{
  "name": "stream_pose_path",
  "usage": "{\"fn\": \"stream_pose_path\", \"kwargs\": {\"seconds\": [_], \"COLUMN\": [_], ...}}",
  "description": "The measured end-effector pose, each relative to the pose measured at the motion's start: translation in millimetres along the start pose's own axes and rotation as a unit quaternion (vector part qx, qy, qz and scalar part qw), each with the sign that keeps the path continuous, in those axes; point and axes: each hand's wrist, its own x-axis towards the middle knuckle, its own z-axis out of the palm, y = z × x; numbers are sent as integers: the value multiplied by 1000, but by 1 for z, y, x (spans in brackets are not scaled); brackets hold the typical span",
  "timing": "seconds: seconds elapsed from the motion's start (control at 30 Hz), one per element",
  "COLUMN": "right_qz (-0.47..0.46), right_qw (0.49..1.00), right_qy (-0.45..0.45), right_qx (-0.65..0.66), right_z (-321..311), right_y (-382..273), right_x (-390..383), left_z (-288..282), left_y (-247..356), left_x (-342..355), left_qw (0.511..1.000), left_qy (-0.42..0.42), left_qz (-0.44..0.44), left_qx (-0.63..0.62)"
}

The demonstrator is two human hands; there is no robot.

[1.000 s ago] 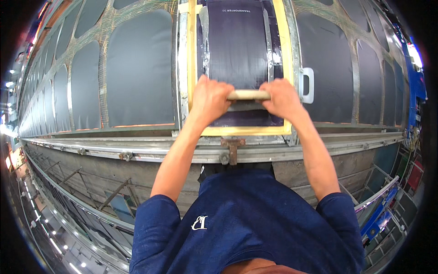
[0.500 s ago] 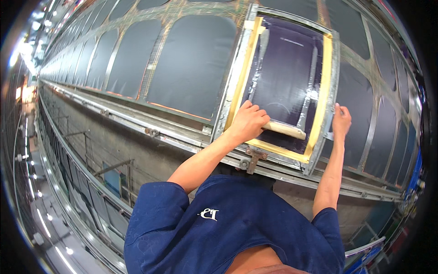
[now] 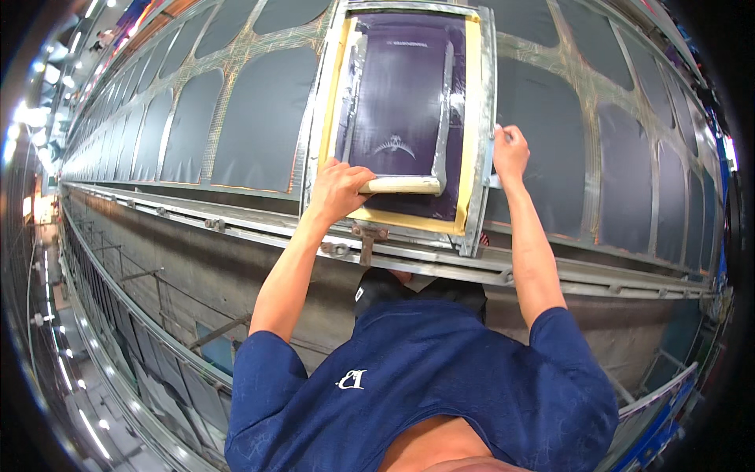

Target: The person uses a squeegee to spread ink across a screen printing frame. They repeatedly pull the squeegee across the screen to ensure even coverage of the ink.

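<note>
A printing screen lies on the dark panels in front of me; its metal frame point(image 3: 486, 86) is lined with yellow tape, and its mesh point(image 3: 401, 86) is dark purple and glossy. Across the near end of the mesh rests a squeegee with a pale wooden handle point(image 3: 405, 186). My left hand point(image 3: 340, 189) is closed round the squeegee's left end, over the frame's left side. At the frame's right edge, my right hand point(image 3: 510, 151) has its fingers curled in against the metal; the fingertips are partly hidden.
Dark, flat panels point(image 3: 263, 118) run in rows along a long table to both sides. A metal rail point(image 3: 259, 234) edges the table near me, with a rusty bracket point(image 3: 367, 242) by the screen. Lower left, a second railing point(image 3: 141, 318) runs alongside.
My view has shifted, so screen and hands now appear farther left and higher. The squeegee stays at the near end of the mesh, and both hands keep their places on the squeegee and frame.
</note>
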Motion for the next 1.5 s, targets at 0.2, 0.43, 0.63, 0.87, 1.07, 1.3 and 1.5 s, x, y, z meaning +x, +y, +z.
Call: {"fn": "stream_pose_path", "kwargs": {"seconds": [0.2,0.43,0.63,0.87,1.07,1.3,1.5], "right_qz": [61,51,54,-262,-290,-271,-290], "right_qw": [997,990,941,936,838,854,850], "right_qy": [-20,-26,-163,-222,-374,-365,-363], "right_qx": [-49,-131,-292,-80,-272,-252,-250], "right_z": [6,19,-2,71,162,183,128], "right_y": [-24,-11,-50,-142,-179,-165,-147], "right_x": [-17,-10,16,149,248,236,114], "left_z": [8,25,48,52,31,31,32], "left_y": [1,-31,-117,-206,-224,-221,-169], "left_x": [-67,-33,122,308,385,374,251], "left_qw": [998,997,991,990,986,987,990], "left_qy": [25,14,85,60,-159,-152,-129], "left_qz": [59,79,100,117,-31,-36,-21], "left_qx": [15,7,14,-46,-46,-46,-45]}}
